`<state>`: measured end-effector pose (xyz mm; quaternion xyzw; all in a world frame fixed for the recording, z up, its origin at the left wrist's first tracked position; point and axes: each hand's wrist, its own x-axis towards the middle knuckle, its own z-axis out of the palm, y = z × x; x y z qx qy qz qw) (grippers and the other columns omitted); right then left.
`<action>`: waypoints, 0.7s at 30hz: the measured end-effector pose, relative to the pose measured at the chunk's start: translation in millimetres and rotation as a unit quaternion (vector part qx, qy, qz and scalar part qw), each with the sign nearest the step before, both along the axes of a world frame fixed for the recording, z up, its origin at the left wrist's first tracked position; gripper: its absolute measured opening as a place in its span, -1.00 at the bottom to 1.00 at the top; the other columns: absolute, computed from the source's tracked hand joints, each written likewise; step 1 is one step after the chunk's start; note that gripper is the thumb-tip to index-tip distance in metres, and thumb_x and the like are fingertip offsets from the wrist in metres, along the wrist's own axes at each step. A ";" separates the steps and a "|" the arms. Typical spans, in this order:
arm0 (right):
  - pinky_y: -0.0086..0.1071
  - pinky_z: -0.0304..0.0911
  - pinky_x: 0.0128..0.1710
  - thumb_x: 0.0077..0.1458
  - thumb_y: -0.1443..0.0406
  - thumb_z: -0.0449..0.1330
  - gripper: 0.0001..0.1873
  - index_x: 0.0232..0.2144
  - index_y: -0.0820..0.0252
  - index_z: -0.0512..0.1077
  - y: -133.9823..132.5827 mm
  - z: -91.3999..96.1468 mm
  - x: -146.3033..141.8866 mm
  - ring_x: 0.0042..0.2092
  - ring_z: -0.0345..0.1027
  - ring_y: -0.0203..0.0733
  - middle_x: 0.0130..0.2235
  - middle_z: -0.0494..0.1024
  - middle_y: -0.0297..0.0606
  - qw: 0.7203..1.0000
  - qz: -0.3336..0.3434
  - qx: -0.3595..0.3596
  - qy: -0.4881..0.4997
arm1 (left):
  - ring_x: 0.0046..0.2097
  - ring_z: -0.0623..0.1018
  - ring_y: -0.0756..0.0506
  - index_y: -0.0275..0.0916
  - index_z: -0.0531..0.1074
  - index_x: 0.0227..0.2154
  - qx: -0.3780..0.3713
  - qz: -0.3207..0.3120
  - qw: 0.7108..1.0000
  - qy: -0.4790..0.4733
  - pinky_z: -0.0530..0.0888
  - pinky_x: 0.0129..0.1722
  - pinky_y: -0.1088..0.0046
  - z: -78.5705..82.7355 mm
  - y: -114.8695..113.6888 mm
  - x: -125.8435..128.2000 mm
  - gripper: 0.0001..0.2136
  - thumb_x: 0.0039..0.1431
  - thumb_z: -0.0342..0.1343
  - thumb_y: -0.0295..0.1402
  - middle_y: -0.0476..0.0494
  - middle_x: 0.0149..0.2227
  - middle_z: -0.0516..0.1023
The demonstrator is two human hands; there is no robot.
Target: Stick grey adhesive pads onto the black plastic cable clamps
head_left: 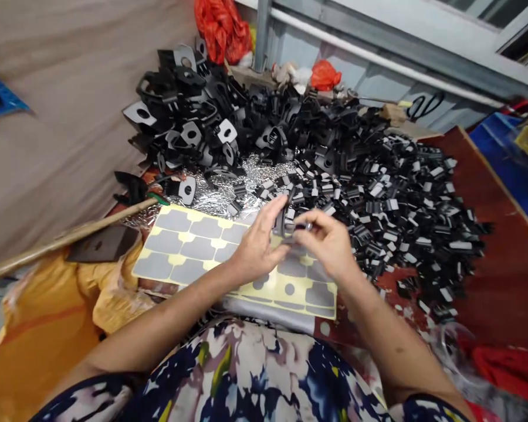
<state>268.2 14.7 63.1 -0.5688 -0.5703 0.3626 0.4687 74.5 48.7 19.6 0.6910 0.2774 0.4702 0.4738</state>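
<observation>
Between my hands, above a yellow sheet of grey stickers (198, 245), is a black plastic bracket (282, 224). My left hand (259, 240) grips it from the left, fingers upright along its side and thumb below. My right hand (328, 237) is closed at its right side, pinching a small dark piece (305, 225) against it; the exact shape of that piece is blurred. Just beyond my fingers lie many small black clips (378, 205) with light grey faces. Thin silvery metal pins (215, 196) are spread behind the sheet.
Larger black plastic parts (193, 111) are heaped at the back left. A wooden stick (70, 240) and orange cloth (57, 316) are at left. Scissors (425, 106) hang near the back wall. Red plastic bags (223, 29) stand behind the heap; reddish-brown board (501, 246) extends right.
</observation>
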 end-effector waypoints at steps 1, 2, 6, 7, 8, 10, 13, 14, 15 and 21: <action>-0.26 0.47 -0.28 0.09 0.03 0.44 -0.68 -0.23 0.08 0.58 -23.8 -8.0 -3.5 -0.29 0.47 -0.16 -0.25 0.61 -0.27 0.999 -0.020 -0.017 0.039 | 0.40 0.29 -0.36 -0.09 0.33 0.34 -0.019 -0.031 0.999 -0.024 0.26 0.39 -0.04 -1.4 -4.7 7.2 -0.28 0.08 0.27 -0.54 -0.27 0.40 0.31; -0.25 0.49 -0.27 0.09 -0.02 0.42 -0.64 -0.23 0.08 0.57 -43.7 -16.7 -4.3 -0.28 0.50 -0.14 -0.25 0.62 -0.26 0.997 -0.040 -0.030 0.063 | 0.33 0.39 -0.33 -0.08 0.37 0.30 -0.056 -0.062 0.995 -0.048 0.34 0.34 0.00 -3.5 -9.0 12.8 -0.35 0.12 0.22 -0.55 -0.26 0.34 0.39; -0.23 0.51 -0.25 0.13 -0.13 0.36 -0.54 -0.19 0.09 0.58 -91.9 -44.6 6.1 -0.28 0.53 -0.11 -0.24 0.65 -0.22 0.992 -0.073 -0.057 0.085 | 0.02 0.59 -0.21 -0.11 0.60 -0.02 -0.173 -0.140 0.973 -0.061 0.52 0.06 0.21 -15.5 -20.8 21.5 -0.63 0.16 0.09 -0.53 -0.20 -0.03 0.62; -0.25 0.51 -0.28 0.14 -0.12 0.35 -0.55 -0.17 0.09 0.57 -99.2 -48.5 6.6 -0.32 0.51 -0.14 -0.26 0.64 -0.24 0.992 -0.069 -0.063 0.090 | -0.02 0.58 -0.20 -0.13 0.63 -0.10 -0.176 -0.149 0.972 -0.043 0.53 0.02 0.24 -18.5 -24.0 22.3 -0.67 0.14 0.10 -0.53 -0.19 -0.10 0.63; -0.26 0.51 -0.31 0.16 -0.12 0.33 -0.55 -0.16 0.08 0.54 -105.4 -51.3 5.0 -0.37 0.49 -0.17 -0.29 0.62 -0.26 0.991 -0.068 -0.068 0.098 | -0.06 0.58 -0.19 -0.14 0.64 -0.16 -0.178 -0.155 0.971 -0.023 0.52 -0.02 0.27 -21.4 -28.2 23.6 -0.70 0.12 0.11 -0.52 -0.19 -0.15 0.63; -0.28 0.52 -0.36 0.22 -0.11 0.28 -0.58 -0.14 0.06 0.48 -114.4 -54.9 -3.6 -0.42 0.47 -0.20 -0.29 0.59 -0.28 0.988 -0.072 -0.068 0.118 | -0.17 0.57 -0.16 -0.13 0.64 -0.16 -0.202 -0.142 0.969 -0.003 0.52 -0.11 0.31 -26.2 -39.8 27.3 -0.71 0.11 0.13 -0.51 -0.16 -0.24 0.62; -0.27 0.57 -0.35 0.27 -0.10 0.22 -0.59 -0.11 0.05 0.42 -117.9 -57.2 -18.1 -0.37 0.53 -0.18 -0.21 0.60 -0.25 0.977 -0.106 -0.060 0.175 | -0.23 0.55 -0.12 -0.09 0.56 0.01 -0.267 -0.074 0.959 -0.058 0.50 -0.14 0.33 -28.6 -60.3 32.6 -0.65 0.18 0.12 -0.43 -0.10 -0.27 0.59; -0.27 0.58 -0.34 0.28 -0.10 0.22 -0.60 -0.09 0.05 0.42 -116.9 -57.4 -20.4 -0.37 0.55 -0.17 -0.21 0.60 -0.25 0.970 -0.120 -0.059 0.201 | -0.17 0.56 -0.13 -0.08 0.53 0.09 -0.274 -0.072 0.956 -0.081 0.50 -0.10 0.32 -27.6 -65.8 33.1 -0.60 0.19 0.12 -0.42 -0.11 -0.22 0.60; -0.26 0.59 -0.33 0.29 -0.09 0.20 -0.60 -0.08 0.06 0.42 -115.3 -57.2 -21.0 -0.37 0.56 -0.17 -0.22 0.61 -0.25 0.964 -0.130 -0.058 0.224 | -0.09 0.57 -0.15 -0.06 0.50 0.16 -0.269 -0.087 0.955 -0.093 0.50 -0.05 0.31 -25.9 -70.0 32.8 -0.54 0.18 0.13 -0.41 -0.13 -0.13 0.61; -0.20 0.51 -0.09 0.40 0.07 0.11 -0.70 -0.11 0.09 0.54 -113.2 -59.2 -3.8 -0.17 0.57 -0.09 -0.18 0.66 -0.21 0.995 -0.098 -0.002 0.003 | -0.03 0.54 -0.19 -0.01 0.46 0.24 -0.215 -0.089 0.972 -0.026 0.53 -0.08 0.29 -19.2 -60.8 24.2 -0.40 0.11 0.26 -0.50 -0.19 0.05 0.58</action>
